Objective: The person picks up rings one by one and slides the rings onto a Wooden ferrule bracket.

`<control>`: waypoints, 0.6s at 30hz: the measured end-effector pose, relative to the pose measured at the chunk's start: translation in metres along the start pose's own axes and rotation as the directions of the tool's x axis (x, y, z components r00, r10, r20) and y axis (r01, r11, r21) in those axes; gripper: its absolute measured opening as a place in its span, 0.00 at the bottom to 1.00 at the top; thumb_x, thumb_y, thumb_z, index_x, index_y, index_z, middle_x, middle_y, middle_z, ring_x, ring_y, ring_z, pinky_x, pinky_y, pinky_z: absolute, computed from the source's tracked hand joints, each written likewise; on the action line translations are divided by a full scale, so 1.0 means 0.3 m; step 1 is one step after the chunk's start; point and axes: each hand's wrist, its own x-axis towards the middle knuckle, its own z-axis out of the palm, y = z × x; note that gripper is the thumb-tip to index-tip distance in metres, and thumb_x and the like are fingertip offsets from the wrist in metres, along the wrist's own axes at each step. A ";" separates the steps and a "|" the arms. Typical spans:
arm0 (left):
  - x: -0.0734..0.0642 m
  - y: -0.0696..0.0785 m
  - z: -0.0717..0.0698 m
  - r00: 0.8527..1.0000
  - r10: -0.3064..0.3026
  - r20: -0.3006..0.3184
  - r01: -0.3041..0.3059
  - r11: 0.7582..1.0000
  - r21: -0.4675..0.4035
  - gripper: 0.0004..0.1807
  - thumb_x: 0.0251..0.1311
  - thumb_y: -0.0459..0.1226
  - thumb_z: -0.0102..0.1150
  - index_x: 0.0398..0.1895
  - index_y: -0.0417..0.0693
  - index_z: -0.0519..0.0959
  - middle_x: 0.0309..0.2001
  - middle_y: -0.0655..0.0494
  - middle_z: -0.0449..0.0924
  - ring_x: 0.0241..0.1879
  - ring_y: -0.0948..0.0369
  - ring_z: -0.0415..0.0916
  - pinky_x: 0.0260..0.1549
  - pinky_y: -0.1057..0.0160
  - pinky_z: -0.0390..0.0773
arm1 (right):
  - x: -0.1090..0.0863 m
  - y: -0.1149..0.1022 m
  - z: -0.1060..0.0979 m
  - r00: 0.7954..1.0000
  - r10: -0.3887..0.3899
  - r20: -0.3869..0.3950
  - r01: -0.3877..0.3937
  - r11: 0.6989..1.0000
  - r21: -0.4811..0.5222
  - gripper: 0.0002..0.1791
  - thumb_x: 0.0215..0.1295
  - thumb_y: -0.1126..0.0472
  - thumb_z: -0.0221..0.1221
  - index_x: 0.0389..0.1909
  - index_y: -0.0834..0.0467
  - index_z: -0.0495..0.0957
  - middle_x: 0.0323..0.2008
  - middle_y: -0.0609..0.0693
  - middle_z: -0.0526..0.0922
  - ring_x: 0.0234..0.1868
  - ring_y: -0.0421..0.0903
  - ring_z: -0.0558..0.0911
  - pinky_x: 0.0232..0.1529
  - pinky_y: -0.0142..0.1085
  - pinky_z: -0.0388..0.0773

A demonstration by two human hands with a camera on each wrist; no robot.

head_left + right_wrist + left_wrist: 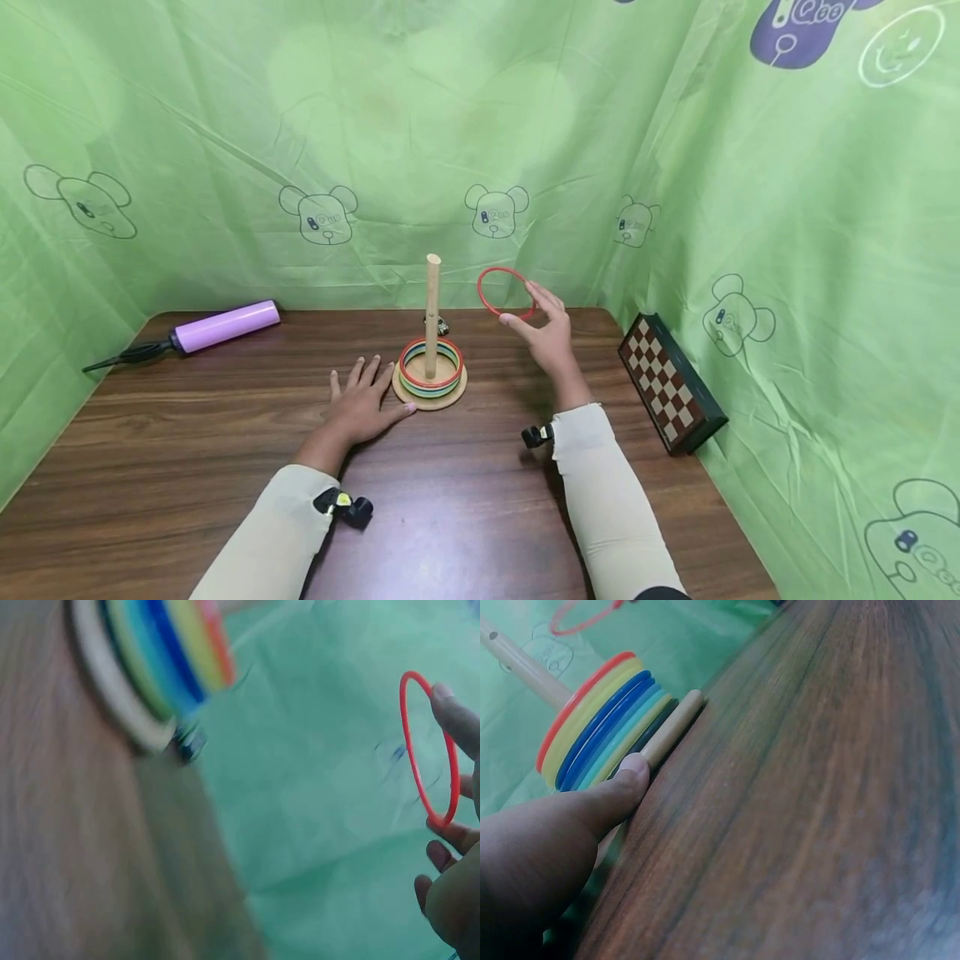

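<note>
Up in the air to the right of the wooden peg [432, 300], my right hand [553, 340] holds a thin red ring [479, 290] by its edge, thumb on one side and fingers on the other. The peg rises upright from a round wooden base [432, 406]. Around its foot lies a stack of coloured rings [604, 724], with a red one on top and yellow, blue, teal, green and dark ones below. My left hand [358, 412] rests at the base's left side with fingers spread and straight, its thumb [634, 772] against the base's edge.
A purple hand pump [228, 325] with a black nozzle lies at the back left of the wooden table [450, 517]. At the right edge a chessboard box [667, 383] leans against the green curtain [810, 208]. A small dark object [442, 326] sits behind the peg.
</note>
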 end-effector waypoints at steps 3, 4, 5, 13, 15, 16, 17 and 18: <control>0.001 0.002 0.001 1.000 0.002 -0.006 -0.002 1.000 0.004 0.59 0.66 0.77 0.55 0.89 0.53 0.57 0.89 0.39 0.49 0.89 0.33 0.38 0.79 0.18 0.29 | 0.005 -0.083 0.004 1.000 -0.010 -0.010 0.010 0.999 0.045 0.41 0.57 0.57 0.84 0.74 0.50 0.81 0.75 0.52 0.80 0.77 0.52 0.72 0.68 0.48 0.70; 0.001 0.002 0.000 1.000 0.002 -0.008 -0.002 1.000 0.002 0.59 0.66 0.77 0.55 0.89 0.53 0.57 0.89 0.39 0.49 0.89 0.33 0.39 0.78 0.18 0.29 | 0.005 -0.110 0.006 1.000 -0.008 -0.009 0.008 0.998 0.062 0.41 0.57 0.58 0.83 0.73 0.50 0.81 0.75 0.51 0.80 0.77 0.52 0.72 0.66 0.46 0.69; 0.000 0.002 0.000 1.000 0.002 -0.010 -0.002 1.000 0.001 0.58 0.66 0.77 0.56 0.89 0.53 0.58 0.89 0.38 0.49 0.89 0.33 0.39 0.78 0.18 0.29 | 0.006 -0.137 0.009 1.000 -0.007 -0.004 0.008 0.997 0.076 0.40 0.58 0.58 0.83 0.73 0.50 0.81 0.75 0.51 0.80 0.76 0.51 0.72 0.65 0.45 0.68; -0.001 0.003 0.002 1.000 0.004 -0.022 -0.004 1.000 -0.003 0.57 0.67 0.75 0.56 0.89 0.53 0.59 0.89 0.38 0.50 0.88 0.33 0.40 0.78 0.17 0.31 | 0.036 -0.315 0.033 0.996 -0.041 0.080 0.034 0.996 0.087 0.38 0.61 0.57 0.81 0.74 0.45 0.81 0.76 0.44 0.80 0.76 0.46 0.72 0.67 0.49 0.68; 0.001 0.003 0.002 1.000 0.007 -0.023 -0.007 1.000 0.000 0.57 0.67 0.76 0.56 0.89 0.52 0.59 0.89 0.38 0.50 0.88 0.32 0.40 0.78 0.17 0.31 | 0.039 -0.345 0.041 0.992 -0.050 0.114 0.041 0.996 0.081 0.39 0.61 0.57 0.81 0.74 0.44 0.80 0.76 0.42 0.79 0.76 0.45 0.71 0.68 0.50 0.68; 0.001 0.003 0.000 1.000 0.007 -0.022 -0.007 1.000 -0.001 0.58 0.67 0.76 0.56 0.89 0.52 0.59 0.89 0.38 0.50 0.88 0.32 0.40 0.78 0.17 0.31 | 0.041 -0.357 0.045 0.989 -0.059 0.132 0.049 0.996 0.077 0.40 0.61 0.57 0.81 0.75 0.45 0.80 0.77 0.42 0.79 0.77 0.45 0.71 0.68 0.50 0.69; 0.001 0.004 -0.001 1.000 0.006 -0.021 -0.006 1.000 -0.003 0.58 0.66 0.76 0.56 0.89 0.52 0.59 0.89 0.38 0.50 0.88 0.32 0.40 0.78 0.17 0.30 | 0.041 -0.366 0.051 0.986 -0.064 0.151 0.053 0.996 0.074 0.40 0.61 0.57 0.81 0.75 0.45 0.79 0.77 0.41 0.78 0.77 0.44 0.70 0.69 0.50 0.68; 0.001 0.004 -0.003 1.000 0.005 -0.022 -0.005 1.000 -0.004 0.58 0.66 0.76 0.56 0.89 0.52 0.59 0.89 0.38 0.50 0.88 0.32 0.40 0.78 0.17 0.30 | 0.042 -0.374 0.057 0.983 -0.072 0.167 0.060 0.996 0.072 0.41 0.61 0.58 0.81 0.76 0.46 0.79 0.78 0.42 0.77 0.78 0.45 0.70 0.70 0.51 0.69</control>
